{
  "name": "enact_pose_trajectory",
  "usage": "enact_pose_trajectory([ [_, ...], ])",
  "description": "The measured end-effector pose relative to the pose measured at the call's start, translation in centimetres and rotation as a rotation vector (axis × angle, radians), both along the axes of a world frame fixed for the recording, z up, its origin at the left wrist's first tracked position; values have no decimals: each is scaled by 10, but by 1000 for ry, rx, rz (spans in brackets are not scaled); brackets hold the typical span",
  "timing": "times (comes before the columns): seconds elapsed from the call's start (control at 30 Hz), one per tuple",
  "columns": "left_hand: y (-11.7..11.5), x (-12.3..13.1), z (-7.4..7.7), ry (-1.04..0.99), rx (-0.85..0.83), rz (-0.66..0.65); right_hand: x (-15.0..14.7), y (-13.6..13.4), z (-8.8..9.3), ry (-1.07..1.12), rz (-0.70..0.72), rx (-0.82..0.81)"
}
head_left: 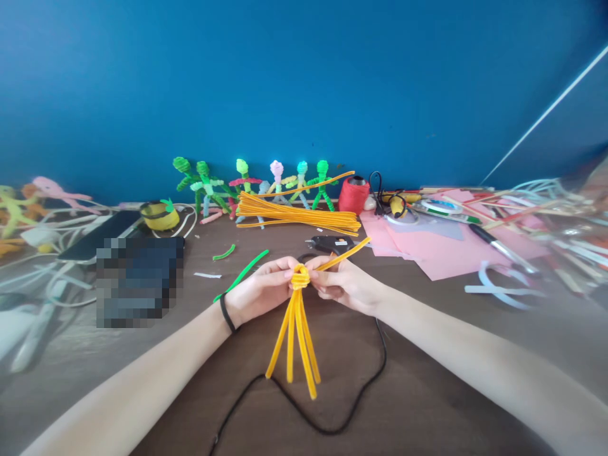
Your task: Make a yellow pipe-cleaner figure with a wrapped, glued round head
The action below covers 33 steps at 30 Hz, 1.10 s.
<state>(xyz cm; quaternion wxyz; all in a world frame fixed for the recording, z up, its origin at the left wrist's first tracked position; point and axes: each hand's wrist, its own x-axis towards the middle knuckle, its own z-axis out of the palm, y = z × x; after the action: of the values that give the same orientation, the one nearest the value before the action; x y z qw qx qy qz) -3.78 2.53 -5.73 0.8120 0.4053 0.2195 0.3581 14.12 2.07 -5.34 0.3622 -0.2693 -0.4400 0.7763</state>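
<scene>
Between my two hands is a yellow-orange pipe cleaner figure (300, 278), with a coiled, rounded top and several straight strands fanning down toward me. My left hand (266, 285) pinches the left side of the coil. From the right, my right hand (344, 282) grips a loose pipe cleaner end (349, 254) that sticks out up and to the right beside the coil. Just behind my hands lies a black glue gun (330, 244). A green pipe cleaner (244, 272) rests on the table by my left hand, partly hidden by it.
Behind lies a bundle of orange pipe cleaners (299, 213), with several pipe cleaner dolls (204, 180) along the blue wall. A red spool (354, 195) and pink paper (437, 253) are on the right. A phone (102, 235) lies left. A black cord (327, 432) crosses the front.
</scene>
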Motion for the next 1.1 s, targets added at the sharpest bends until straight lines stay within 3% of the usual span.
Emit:
enact_pose_trajectory([
  [0.23,7,-3,13,134,159,166,0,1,-3,-72,-114,106],
  [0.47,4,-4,31,470,464,317,1,0,2,-135,-225,198],
  [0.7,-1,1,40,753,593,370,0,-1,2,-222,-278,259],
  [1.1,-2,3,42,834,561,265,-5,-5,8,-315,-327,290],
])
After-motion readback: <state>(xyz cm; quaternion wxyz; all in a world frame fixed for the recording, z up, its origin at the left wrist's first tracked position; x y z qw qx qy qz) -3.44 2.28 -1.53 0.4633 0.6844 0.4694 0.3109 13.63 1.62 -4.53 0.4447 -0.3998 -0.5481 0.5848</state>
